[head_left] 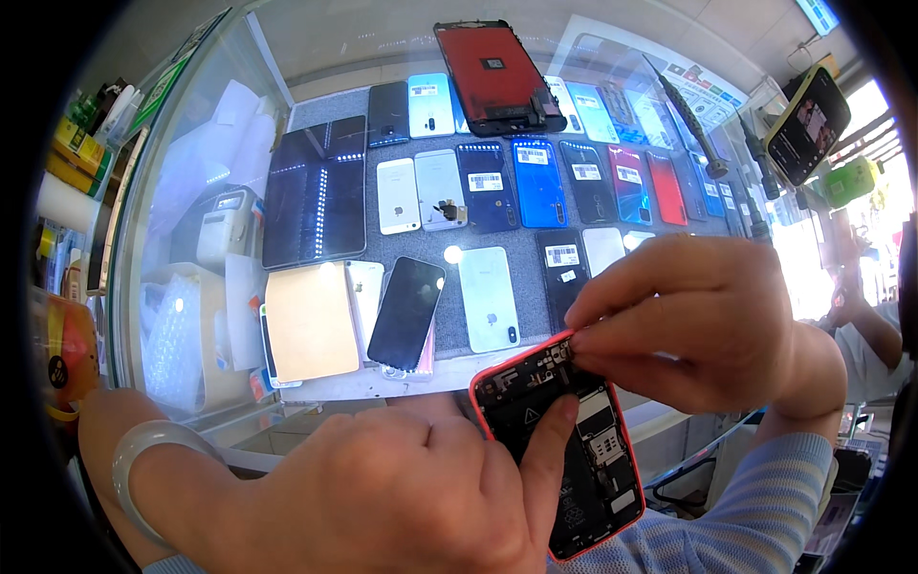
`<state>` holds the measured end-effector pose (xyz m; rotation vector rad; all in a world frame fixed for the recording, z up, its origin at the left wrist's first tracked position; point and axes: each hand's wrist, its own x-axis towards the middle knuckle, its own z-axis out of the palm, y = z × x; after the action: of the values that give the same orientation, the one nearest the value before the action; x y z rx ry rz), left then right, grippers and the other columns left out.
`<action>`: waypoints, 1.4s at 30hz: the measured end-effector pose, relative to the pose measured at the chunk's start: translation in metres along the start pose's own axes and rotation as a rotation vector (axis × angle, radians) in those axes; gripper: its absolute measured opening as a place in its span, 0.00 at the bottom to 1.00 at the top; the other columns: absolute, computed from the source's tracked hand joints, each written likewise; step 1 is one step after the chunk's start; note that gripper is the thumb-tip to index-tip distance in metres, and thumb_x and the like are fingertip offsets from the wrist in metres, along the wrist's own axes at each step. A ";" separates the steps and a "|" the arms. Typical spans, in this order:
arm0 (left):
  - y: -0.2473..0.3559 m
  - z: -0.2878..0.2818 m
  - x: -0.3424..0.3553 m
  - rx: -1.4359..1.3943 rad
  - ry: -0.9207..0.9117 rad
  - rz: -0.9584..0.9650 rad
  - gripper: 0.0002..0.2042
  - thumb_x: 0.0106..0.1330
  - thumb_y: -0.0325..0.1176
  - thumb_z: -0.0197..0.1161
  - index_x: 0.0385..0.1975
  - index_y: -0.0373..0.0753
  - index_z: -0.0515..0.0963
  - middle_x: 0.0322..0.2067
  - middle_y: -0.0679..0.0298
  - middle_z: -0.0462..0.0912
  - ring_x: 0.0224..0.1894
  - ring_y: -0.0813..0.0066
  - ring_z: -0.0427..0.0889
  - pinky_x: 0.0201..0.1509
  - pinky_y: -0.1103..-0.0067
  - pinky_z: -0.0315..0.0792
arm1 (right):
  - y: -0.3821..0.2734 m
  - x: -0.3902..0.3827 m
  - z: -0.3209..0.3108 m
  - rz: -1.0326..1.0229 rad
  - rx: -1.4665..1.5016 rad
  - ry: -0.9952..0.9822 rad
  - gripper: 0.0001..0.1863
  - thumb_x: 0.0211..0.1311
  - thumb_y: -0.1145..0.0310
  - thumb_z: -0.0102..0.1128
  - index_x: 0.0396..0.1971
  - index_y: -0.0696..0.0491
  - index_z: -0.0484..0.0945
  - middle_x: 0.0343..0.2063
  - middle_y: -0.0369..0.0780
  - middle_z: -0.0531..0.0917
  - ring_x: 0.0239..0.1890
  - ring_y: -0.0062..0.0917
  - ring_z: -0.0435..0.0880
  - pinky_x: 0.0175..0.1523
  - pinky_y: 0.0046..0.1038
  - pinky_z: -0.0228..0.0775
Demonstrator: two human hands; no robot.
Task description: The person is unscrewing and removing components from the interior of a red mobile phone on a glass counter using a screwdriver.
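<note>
My left hand point(411, 488) grips an opened phone point(604, 469) with a red rim, holding it tilted near my lap. Its back is off, so a black battery point(521, 416), circuit parts and a metal card tray show. The left index finger or thumb lies across the inside, pressing near the upper middle. At the phone's top right corner, my right hand point(693, 316) is closed in a pinch, fingertips touching the upper edge by the small board parts. Whatever sits between those fingertips is hidden.
Beyond my hands stands a glass display case point(359, 387) with rows of phones inside. On its glass top lie a phone screen part with red backing point(492, 72) and a screwdriver point(687, 120). A lit phone point(808, 124) stands at the right. Another person's arm point(878, 335) shows far right.
</note>
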<state>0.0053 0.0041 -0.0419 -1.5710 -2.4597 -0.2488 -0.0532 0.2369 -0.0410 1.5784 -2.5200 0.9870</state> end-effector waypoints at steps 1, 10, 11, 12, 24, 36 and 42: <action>-0.001 0.001 0.000 -0.002 0.003 0.007 0.09 0.52 0.28 0.64 0.31 0.30 0.82 0.07 0.66 0.69 0.10 0.77 0.70 0.10 0.82 0.60 | -0.002 -0.002 0.000 -0.006 -0.031 -0.002 0.08 0.47 0.76 0.71 0.29 0.56 0.84 0.35 0.41 0.84 0.28 0.25 0.84 0.30 0.23 0.77; -0.003 -0.005 0.001 -0.024 -0.020 0.035 0.13 0.47 0.27 0.63 0.33 0.29 0.83 0.09 0.67 0.69 0.11 0.78 0.71 0.10 0.82 0.60 | -0.021 -0.006 -0.004 0.090 -0.128 -0.086 0.10 0.50 0.75 0.70 0.34 0.58 0.84 0.38 0.43 0.83 0.27 0.25 0.82 0.28 0.24 0.76; -0.004 -0.006 0.002 -0.064 -0.025 0.026 0.14 0.46 0.27 0.63 0.33 0.29 0.83 0.09 0.67 0.69 0.11 0.79 0.70 0.10 0.82 0.60 | -0.023 -0.006 -0.004 0.141 -0.120 -0.090 0.10 0.50 0.75 0.70 0.34 0.59 0.84 0.37 0.44 0.83 0.27 0.25 0.82 0.28 0.24 0.75; -0.005 -0.007 0.003 -0.104 -0.033 0.016 0.14 0.45 0.28 0.63 0.33 0.29 0.83 0.10 0.68 0.68 0.12 0.79 0.70 0.10 0.83 0.60 | -0.029 -0.006 -0.005 0.245 -0.087 -0.096 0.09 0.50 0.75 0.70 0.34 0.59 0.84 0.38 0.44 0.83 0.27 0.25 0.82 0.28 0.24 0.75; -0.013 -0.020 0.016 -0.103 -0.153 -0.003 0.32 0.56 0.56 0.63 0.44 0.28 0.81 0.10 0.74 0.60 0.10 0.83 0.62 0.12 0.82 0.53 | -0.009 -0.004 -0.011 0.098 0.032 -0.104 0.07 0.50 0.76 0.69 0.31 0.57 0.84 0.38 0.44 0.80 0.26 0.27 0.80 0.26 0.23 0.72; -0.012 -0.020 0.016 -0.037 -0.157 -0.035 0.33 0.57 0.60 0.61 0.42 0.28 0.82 0.10 0.73 0.58 0.10 0.82 0.60 0.12 0.82 0.53 | -0.025 -0.008 -0.003 0.208 -0.112 -0.040 0.10 0.46 0.75 0.73 0.31 0.57 0.84 0.36 0.42 0.81 0.23 0.24 0.78 0.23 0.23 0.71; -0.013 -0.022 0.016 0.006 -0.173 0.019 0.34 0.56 0.60 0.61 0.41 0.28 0.83 0.10 0.73 0.58 0.10 0.82 0.59 0.13 0.82 0.53 | -0.004 -0.004 -0.010 -0.014 0.014 -0.059 0.09 0.48 0.79 0.70 0.32 0.57 0.85 0.36 0.43 0.81 0.21 0.20 0.77 0.24 0.21 0.69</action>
<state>-0.0114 0.0068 -0.0172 -1.6777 -2.5689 -0.1053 -0.0510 0.2435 -0.0322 1.6501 -2.5419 0.9726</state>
